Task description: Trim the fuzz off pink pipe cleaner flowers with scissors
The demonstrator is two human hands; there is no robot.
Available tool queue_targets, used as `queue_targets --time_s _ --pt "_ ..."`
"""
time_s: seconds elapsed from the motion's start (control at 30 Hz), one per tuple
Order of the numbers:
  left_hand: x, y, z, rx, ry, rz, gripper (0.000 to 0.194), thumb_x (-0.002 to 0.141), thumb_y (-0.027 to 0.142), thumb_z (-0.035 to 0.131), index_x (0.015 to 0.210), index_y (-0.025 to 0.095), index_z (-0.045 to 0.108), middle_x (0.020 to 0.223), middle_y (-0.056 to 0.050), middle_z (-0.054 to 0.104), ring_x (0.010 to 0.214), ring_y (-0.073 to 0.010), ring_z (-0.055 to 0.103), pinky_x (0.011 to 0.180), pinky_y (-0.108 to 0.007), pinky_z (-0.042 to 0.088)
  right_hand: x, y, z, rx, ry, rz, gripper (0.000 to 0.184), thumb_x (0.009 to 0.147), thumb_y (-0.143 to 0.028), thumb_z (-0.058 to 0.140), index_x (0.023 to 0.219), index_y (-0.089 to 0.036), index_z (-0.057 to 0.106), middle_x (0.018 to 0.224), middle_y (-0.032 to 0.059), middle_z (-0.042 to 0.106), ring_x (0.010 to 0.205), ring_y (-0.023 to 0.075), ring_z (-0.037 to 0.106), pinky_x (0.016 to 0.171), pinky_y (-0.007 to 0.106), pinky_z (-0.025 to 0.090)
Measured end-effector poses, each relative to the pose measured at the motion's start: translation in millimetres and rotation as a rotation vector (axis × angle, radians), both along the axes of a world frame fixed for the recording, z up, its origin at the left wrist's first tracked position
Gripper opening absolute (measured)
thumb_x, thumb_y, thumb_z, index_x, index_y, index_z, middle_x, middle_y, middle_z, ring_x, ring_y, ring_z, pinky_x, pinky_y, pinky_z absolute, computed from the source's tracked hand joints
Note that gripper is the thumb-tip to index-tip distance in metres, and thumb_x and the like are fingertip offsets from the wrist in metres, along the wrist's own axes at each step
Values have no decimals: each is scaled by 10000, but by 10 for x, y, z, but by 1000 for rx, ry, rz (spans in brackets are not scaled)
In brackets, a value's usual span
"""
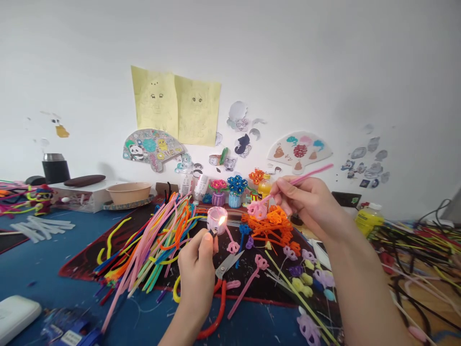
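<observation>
My left hand (199, 259) is closed round a lighter (212, 232), with a bright flame (221, 220) at its top. Between the fingers of my right hand (306, 202) is a pink pipe cleaner flower (257, 209), its stem slanting up to the right. The flower hangs to the right of the flame, apart from it. Red-handled scissors (224, 269) lie partly open beside my left hand. Two more pink flowers lie near them, one with a stem (243, 294). A heap of orange pipe cleaner pieces (270, 228) sits behind my right hand.
Loose coloured pipe cleaners (144, 245) spread over the dark mat at left. Small potted flowers (236, 185) stand along the wall. Purple and yellow pieces (302, 283) lie at right, near a yellow bottle (369, 218). A beige bowl (129, 192) stands at the back left.
</observation>
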State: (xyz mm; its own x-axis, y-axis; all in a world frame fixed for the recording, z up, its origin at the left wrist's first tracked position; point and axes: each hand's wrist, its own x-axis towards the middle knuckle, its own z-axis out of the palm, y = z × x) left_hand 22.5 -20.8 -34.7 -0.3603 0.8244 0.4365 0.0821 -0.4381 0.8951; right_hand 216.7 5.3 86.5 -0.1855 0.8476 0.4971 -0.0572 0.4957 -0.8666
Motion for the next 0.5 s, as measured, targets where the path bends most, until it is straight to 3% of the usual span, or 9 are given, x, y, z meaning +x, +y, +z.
queue_targets --time_s 0.5 --pt "31 -65 47 29 -15 7 356 861 403 386 558 217 382 562 48 326 536 -110 311 498 -238 256 66 55 -11 -56 38 41 276 740 -424 716 651 -170 658 553 -5 551 405 63 386 398 235 318"
